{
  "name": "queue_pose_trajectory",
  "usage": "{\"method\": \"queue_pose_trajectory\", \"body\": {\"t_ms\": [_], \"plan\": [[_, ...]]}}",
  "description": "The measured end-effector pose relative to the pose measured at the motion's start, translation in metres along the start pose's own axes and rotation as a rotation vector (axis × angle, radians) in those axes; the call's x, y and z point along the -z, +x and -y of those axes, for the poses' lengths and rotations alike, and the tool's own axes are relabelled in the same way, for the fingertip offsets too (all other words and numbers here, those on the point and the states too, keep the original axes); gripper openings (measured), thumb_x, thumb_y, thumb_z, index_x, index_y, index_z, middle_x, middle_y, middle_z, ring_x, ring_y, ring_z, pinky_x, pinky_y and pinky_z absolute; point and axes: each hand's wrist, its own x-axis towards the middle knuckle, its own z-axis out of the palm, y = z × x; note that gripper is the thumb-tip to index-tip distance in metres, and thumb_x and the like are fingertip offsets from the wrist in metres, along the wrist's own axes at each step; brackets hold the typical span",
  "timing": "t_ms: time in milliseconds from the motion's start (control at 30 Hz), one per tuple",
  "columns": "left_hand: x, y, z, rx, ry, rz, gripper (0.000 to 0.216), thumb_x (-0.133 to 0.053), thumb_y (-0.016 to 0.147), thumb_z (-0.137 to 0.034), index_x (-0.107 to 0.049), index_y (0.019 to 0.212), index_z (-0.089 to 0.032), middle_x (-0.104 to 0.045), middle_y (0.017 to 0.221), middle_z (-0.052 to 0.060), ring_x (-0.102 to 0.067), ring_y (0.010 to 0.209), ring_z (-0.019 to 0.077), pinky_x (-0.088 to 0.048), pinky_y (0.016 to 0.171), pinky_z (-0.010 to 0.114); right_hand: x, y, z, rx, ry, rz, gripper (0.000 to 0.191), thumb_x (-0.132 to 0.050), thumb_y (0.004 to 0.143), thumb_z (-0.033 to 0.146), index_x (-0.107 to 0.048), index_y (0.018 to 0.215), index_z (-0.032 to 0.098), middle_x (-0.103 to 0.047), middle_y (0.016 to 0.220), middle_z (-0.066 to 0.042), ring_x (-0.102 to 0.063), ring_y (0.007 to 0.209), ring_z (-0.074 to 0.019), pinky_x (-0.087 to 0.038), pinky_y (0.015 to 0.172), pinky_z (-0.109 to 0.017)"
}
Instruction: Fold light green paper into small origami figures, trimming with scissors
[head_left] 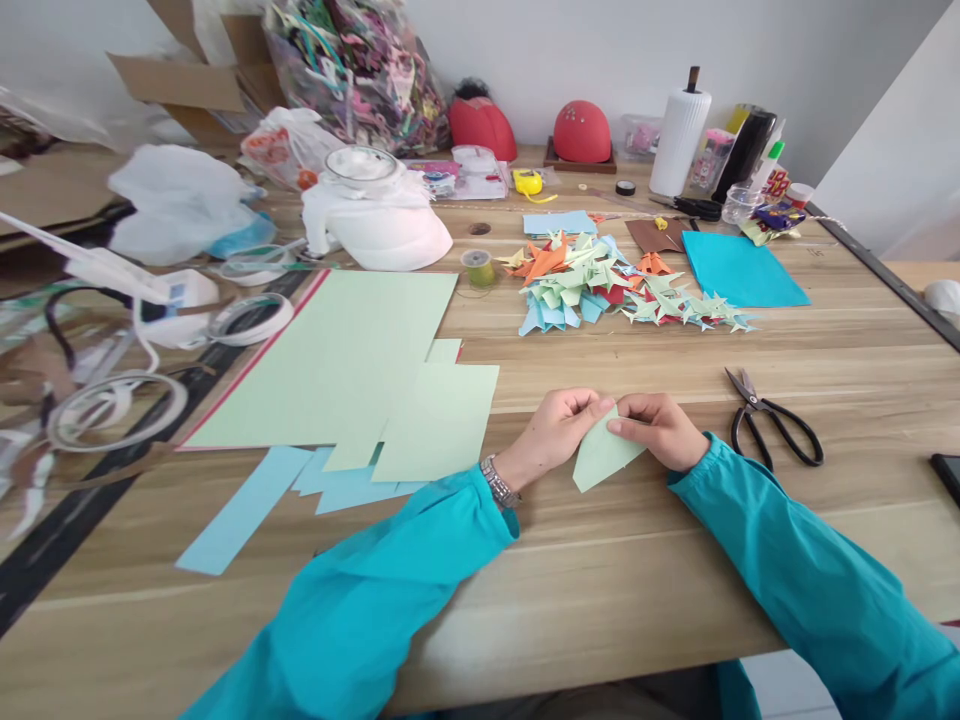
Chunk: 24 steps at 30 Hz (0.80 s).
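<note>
Between my two hands is a folded piece of pale green paper (pixel 604 452), held just above the table with its point up. My left hand (pixel 559 428) pinches it at the upper left, thumb on top. The fingers of my right hand (pixel 660 428) close on its upper right edge, thumb across the front. Pale green paper sheets (pixel 360 350) lie to the left, some cut into smaller squares. Light blue paper strips (pixel 244 510) stick out below them. Beyond my hands is a heap of folded paper pieces (pixel 585 275) in green, blue, orange and red.
Black-handled scissors (pixel 776 420) lie right of my right hand, blades slightly apart. A spool of thread (pixel 478 268) and a white cap (pixel 382 215) stand behind the sheets. A turquoise sheet (pixel 742 268) lies at the back right. Tape rolls (pixel 251 318) and bags crowd the left.
</note>
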Motion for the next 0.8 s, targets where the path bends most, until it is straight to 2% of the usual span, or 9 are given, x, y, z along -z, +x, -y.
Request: {"method": "queue_pose_trajectory", "body": {"t_ms": [167,300,467,600,800], "plan": [[0.0008,-0.0001,-0.0004,-0.004,-0.05,-0.058,0.041,-0.049,0.081,-0.049,-0.045,0.058,-0.015,-0.037,0.057,-0.004,-0.033,0.053,0.0077,-0.028,0.048,0.02,0.0015,0.0001,-0.0013,-0.006,-0.072,-0.073,0.038,-0.062,0.07,0.051,-0.051,0.06,0.015,-0.043,0.055,0.004,-0.036,0.052,-0.0077,-0.028,0.048,-0.021],[0.0008,0.0,-0.001,0.019,-0.103,-0.058,0.036,-0.058,0.076,-0.045,-0.048,0.061,-0.014,-0.041,0.059,-0.004,-0.036,0.055,0.0077,-0.031,0.05,0.019,0.001,0.0009,-0.0016,-0.018,-0.07,-0.106,0.04,-0.062,0.069,0.053,-0.049,0.059,0.016,-0.042,0.054,0.004,-0.035,0.051,-0.0074,-0.028,0.047,-0.021],[0.0009,0.0002,-0.0009,0.051,-0.133,-0.065,0.035,-0.058,0.077,-0.045,-0.051,0.061,-0.013,-0.041,0.059,-0.003,-0.036,0.055,0.0081,-0.03,0.049,0.019,0.0006,0.0006,0.0011,-0.021,-0.037,-0.056,0.042,-0.063,0.069,0.052,-0.045,0.055,0.016,-0.037,0.051,0.006,-0.03,0.049,-0.0062,-0.024,0.046,-0.021],[0.0009,-0.0003,0.0007,0.063,-0.162,-0.076,0.036,-0.058,0.076,-0.045,-0.052,0.061,-0.013,-0.041,0.058,-0.002,-0.036,0.055,0.0084,-0.03,0.049,0.02,0.0023,-0.0007,0.0013,-0.046,0.044,0.018,0.04,-0.061,0.071,0.051,-0.046,0.057,0.016,-0.038,0.052,0.005,-0.032,0.048,-0.0063,-0.024,0.045,-0.021],[0.0008,-0.0006,0.0009,0.073,-0.235,-0.074,0.037,-0.061,0.074,-0.044,-0.049,0.056,-0.014,-0.04,0.057,-0.003,-0.036,0.054,0.0083,-0.03,0.05,0.021,0.003,-0.0002,-0.0002,-0.006,0.031,0.023,0.038,-0.062,0.071,0.049,-0.047,0.058,0.016,-0.039,0.054,0.005,-0.035,0.05,-0.0073,-0.027,0.048,-0.022]]}}
